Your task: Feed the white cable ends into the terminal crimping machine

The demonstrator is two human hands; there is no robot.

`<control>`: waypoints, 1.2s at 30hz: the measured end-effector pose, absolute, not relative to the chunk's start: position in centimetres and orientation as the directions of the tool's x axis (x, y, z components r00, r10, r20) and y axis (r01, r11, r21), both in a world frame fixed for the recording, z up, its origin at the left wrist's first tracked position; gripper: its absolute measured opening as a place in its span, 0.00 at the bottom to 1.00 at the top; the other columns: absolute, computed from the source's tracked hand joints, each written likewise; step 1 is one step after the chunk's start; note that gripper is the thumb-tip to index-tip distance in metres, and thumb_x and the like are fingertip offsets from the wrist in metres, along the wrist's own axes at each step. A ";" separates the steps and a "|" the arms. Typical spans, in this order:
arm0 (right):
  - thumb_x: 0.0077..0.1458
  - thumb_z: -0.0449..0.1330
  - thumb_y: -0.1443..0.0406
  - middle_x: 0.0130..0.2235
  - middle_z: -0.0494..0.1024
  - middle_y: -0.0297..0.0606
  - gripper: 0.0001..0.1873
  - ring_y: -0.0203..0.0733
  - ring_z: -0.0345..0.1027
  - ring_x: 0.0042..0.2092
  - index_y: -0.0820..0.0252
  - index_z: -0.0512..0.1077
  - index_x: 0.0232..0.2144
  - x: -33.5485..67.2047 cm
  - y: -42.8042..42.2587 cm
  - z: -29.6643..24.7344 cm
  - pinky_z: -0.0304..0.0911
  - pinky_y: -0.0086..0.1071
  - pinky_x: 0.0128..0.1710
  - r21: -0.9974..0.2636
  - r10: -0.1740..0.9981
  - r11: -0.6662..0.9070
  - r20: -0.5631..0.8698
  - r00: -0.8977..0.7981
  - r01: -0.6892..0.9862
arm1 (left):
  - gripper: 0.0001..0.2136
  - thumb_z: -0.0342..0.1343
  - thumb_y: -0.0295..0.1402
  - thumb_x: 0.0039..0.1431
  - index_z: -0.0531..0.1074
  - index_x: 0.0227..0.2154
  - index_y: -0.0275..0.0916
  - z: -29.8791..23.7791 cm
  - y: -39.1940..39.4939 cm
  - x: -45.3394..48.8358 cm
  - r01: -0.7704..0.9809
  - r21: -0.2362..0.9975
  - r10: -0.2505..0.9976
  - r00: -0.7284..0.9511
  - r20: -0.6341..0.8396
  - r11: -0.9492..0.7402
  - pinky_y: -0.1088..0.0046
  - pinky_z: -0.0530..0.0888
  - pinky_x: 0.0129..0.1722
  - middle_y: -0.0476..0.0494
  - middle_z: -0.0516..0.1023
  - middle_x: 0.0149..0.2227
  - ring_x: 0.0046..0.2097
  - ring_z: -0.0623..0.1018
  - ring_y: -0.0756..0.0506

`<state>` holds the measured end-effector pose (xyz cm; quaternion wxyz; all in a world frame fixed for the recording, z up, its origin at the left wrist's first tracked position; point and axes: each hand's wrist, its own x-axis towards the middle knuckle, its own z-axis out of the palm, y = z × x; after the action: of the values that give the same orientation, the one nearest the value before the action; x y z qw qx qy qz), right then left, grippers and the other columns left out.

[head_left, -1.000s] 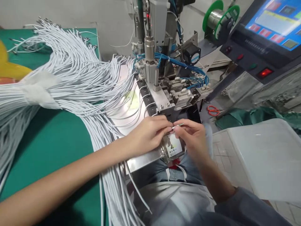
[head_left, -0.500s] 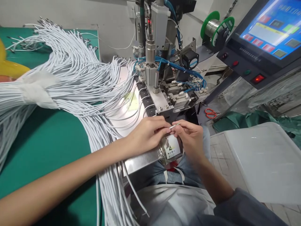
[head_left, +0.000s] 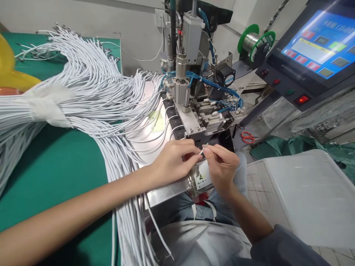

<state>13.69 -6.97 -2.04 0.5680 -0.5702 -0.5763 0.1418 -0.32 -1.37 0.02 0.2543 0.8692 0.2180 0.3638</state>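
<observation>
Left hand (head_left: 173,162) and right hand (head_left: 222,166) meet fingertip to fingertip just beyond your lap. Each is closed in a fine pinch on the same thin wire end (head_left: 203,148). That wire end juts up and to the right between the fingertips. It is off the surface and just short of the dark opening at the front of the machine fixture (head_left: 194,123).

- **Slip:** You grip only the very tip, so a small twist of either hand could probably pull it free or bend it.
- **Snag:** Your left forearm (head_left: 83,218) lies across the loose white wires (head_left: 83,92), which spill over the green surface (head_left: 55,166) and the metal plate (head_left: 163,192). Drawing the arm back could drag or tangle strands.
- **Pinch:** A warning label (head_left: 203,175) sits directly under your fingertips. The fixture stands just behind them, below the pneumatic cylinder (head_left: 191,37) and its blue hoses (head_left: 219,87). Fingers this near the clamp look exposed if the machine cycles.

Farther right, the red scissors (head_left: 247,137) lie near the fixture base. The white bin (head_left: 305,195) sits beside your right arm. The green spool (head_left: 256,37) and the lit control screen (head_left: 316,48) stand at the back, well apart from both hands.
</observation>
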 end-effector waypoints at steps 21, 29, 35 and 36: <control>0.53 0.55 0.68 0.18 0.60 0.30 0.13 0.31 0.52 0.22 0.62 0.70 0.18 15.0 -5.9 -1.1 0.49 0.29 0.22 -0.818 0.883 0.345 0.449 0.135 0.460 | 0.08 0.52 0.29 0.59 0.75 0.28 0.35 -0.2 -1.1 -0.5 0.323 0.476 0.552 0.673 0.492 -0.818 0.79 0.64 0.24 0.49 0.70 0.24 0.26 0.69 0.53; 0.53 0.54 0.66 0.20 0.63 0.31 0.13 0.33 0.56 0.24 0.61 0.71 0.19 15.6 -5.4 -3.0 0.52 0.30 0.24 -0.898 0.925 0.236 0.325 0.198 0.370 | 0.10 0.48 0.27 0.61 0.75 0.32 0.32 -0.8 -0.7 -0.3 0.350 0.514 0.563 0.749 0.349 -0.783 0.78 0.65 0.26 0.47 0.69 0.26 0.27 0.69 0.52; 0.44 0.60 0.65 0.20 0.66 0.30 0.05 0.31 0.56 0.23 0.61 0.71 0.20 16.4 -4.2 -5.1 0.54 0.27 0.22 -0.991 0.954 0.033 0.070 0.293 0.129 | 0.12 0.44 0.28 0.63 0.73 0.33 0.32 -2.0 -0.4 0.0 0.454 0.353 0.544 0.809 0.222 -0.818 0.77 0.67 0.27 0.45 0.67 0.29 0.28 0.70 0.52; 0.43 0.60 0.65 0.19 0.66 0.29 0.05 0.31 0.56 0.22 0.61 0.70 0.20 16.6 -4.0 -5.4 0.53 0.27 0.22 -0.996 0.963 0.003 0.027 0.269 0.090 | 0.13 0.43 0.28 0.63 0.72 0.33 0.32 -2.1 -0.3 0.1 0.468 0.331 0.545 0.815 0.197 -0.820 0.77 0.67 0.27 0.45 0.68 0.30 0.29 0.71 0.51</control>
<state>16.57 -4.03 -5.35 0.5444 -0.5816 -0.4526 0.4006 0.08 -0.28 -2.10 0.1347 0.9430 0.2684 0.1431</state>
